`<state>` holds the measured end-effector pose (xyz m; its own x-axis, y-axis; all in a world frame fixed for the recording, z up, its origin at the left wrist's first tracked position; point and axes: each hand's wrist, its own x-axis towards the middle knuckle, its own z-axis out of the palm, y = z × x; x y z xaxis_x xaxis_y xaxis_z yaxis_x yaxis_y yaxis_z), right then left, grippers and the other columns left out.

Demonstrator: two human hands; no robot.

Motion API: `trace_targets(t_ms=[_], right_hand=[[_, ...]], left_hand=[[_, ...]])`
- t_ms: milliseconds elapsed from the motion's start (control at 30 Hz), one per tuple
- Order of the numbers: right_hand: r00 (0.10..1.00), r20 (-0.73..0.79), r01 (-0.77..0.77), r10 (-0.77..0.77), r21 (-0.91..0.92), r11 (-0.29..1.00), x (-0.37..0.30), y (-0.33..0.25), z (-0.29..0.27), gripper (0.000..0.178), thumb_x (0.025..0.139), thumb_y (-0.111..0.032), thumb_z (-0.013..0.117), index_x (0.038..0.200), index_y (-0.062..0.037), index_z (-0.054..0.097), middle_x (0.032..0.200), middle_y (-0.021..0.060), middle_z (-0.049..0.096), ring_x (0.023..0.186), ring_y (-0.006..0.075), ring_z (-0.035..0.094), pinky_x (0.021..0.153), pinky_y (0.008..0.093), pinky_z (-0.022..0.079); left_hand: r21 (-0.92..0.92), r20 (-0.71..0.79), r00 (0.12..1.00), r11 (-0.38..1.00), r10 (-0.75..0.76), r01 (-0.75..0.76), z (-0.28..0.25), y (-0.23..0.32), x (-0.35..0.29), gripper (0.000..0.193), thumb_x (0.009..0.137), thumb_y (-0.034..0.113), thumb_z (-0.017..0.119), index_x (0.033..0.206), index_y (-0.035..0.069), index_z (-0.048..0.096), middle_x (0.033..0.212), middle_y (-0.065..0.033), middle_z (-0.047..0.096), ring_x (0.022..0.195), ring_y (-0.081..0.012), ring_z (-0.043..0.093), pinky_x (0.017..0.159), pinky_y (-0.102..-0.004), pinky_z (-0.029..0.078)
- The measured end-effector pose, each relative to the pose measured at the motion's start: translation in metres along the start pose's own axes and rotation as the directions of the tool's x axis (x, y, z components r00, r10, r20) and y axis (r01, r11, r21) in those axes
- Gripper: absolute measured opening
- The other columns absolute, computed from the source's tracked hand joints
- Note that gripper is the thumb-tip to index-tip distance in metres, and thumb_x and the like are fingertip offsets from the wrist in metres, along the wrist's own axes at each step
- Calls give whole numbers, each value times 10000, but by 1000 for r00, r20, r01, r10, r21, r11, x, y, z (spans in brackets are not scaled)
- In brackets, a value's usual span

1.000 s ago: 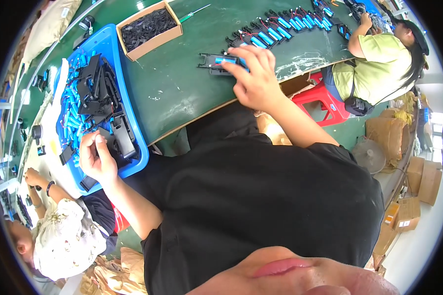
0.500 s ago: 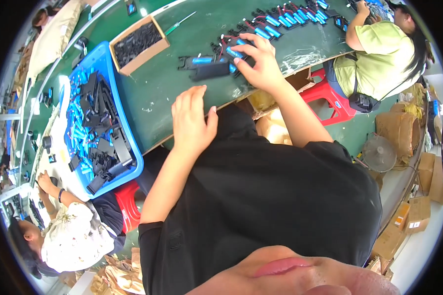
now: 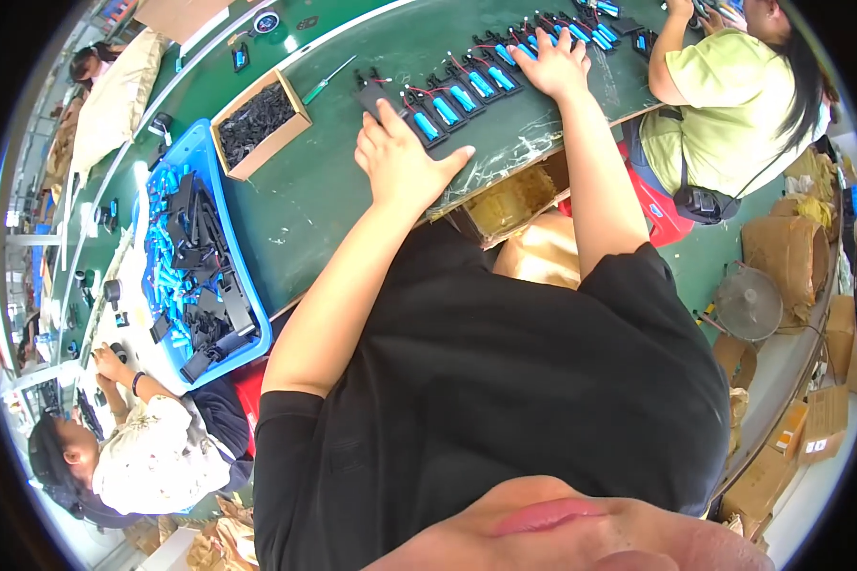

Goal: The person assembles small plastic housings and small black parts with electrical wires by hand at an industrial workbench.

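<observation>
Head view shows my left hand (image 3: pixel 402 160) lying palm down on the green table (image 3: pixel 324 190), fingers spread loosely and gripping nothing; its fingertips rest at the near end of a row of black holders with blue cells (image 3: pixel 467 90). My right hand (image 3: pixel 554 65) sits farther along that row, fingers splayed over a holder, but I cannot tell whether it pinches one or only presses on it.

The row runs as a diagonal band from the left hand up toward the top right of the table. Each holder's long axis lies across that band, blue cell pointing toward the near table edge, thin red and black leads at the far end.

A tan cardboard box (image 3: pixel 260 122) of small black parts stands left of the row, open on top, with a green-handled screwdriver (image 3: pixel 329 78) just beyond it. A blue plastic tray (image 3: pixel 198 262) heaped with blue cells and black holders sits at the table's left end. Brown cartons (image 3: pixel 786 249) are stacked on the floor at right beside a grey floor fan (image 3: pixel 749 303).

1 co-worker in a yellow-green shirt (image 3: pixel 724 105) works at the row's far end, next to a red stool (image 3: pixel 659 205); another in a white top (image 3: pixel 157 457) sits near the tray.
</observation>
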<state>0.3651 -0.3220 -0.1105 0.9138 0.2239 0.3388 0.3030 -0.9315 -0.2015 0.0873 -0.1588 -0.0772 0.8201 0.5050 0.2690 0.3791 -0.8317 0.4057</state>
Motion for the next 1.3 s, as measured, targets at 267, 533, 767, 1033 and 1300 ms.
trace_targets(t_ms=[267, 533, 767, 1033, 1300], right_hand=[[994, -39, 101, -100, 20, 995, -10, 2, -7, 802, 867, -731, 635, 1436, -166, 611, 1472, 181, 554, 1391, 437, 439, 1171, 560, 331], [952, -284, 153, -117, 107, 982, -19, 0, -11, 608, 804, -522, 784, 1318, -210, 695, 1341, 106, 635, 1310, 365, 514, 1147, 517, 352], [984, -57, 178, -170, 412, 894, -67, -49, -44, 455, 915, -447, 721, 1050, -13, 704, 1014, 193, 697, 993, 388, 671, 878, 453, 544], [974, -88, 216, -209, 81, 973, -123, -114, -35, 1063, 762, -791, 701, 1489, -35, 526, 1278, 312, 545, 1223, 468, 507, 1034, 576, 395], [983, 1, 184, -184, -34, 982, -108, -140, -28, 900, 727, -687, 794, 1279, -4, 596, 1266, 319, 560, 1221, 509, 521, 1007, 656, 411]], left_hand=[[-154, -37, 994, 983, 99, -103, 6, -1, 36, 1007, 694, 284, 929, 1480, -13, 374, 1409, -269, 432, 1281, -478, 487, 1058, -521, 472], [-127, -103, 974, 969, 200, -212, 23, -22, 59, 738, 728, 326, 844, 1358, 36, 593, 1415, -274, 491, 1272, -453, 503, 1092, -519, 462], [-39, -68, 996, 998, 54, -57, 27, -31, 56, 1026, 739, 434, 863, 1587, 146, 364, 1558, -352, 361, 1462, -532, 328, 1204, -615, 266], [-257, -205, 948, 921, 244, -293, 37, -48, 64, 584, 905, 276, 726, 1466, 198, 582, 1440, -329, 519, 1311, -485, 524, 1116, -556, 407], [-483, -295, 949, 839, 114, -251, 46, -62, 71, 347, 833, 185, 715, 1163, 80, 733, 1222, -213, 636, 1151, -405, 597, 1020, -517, 469]])
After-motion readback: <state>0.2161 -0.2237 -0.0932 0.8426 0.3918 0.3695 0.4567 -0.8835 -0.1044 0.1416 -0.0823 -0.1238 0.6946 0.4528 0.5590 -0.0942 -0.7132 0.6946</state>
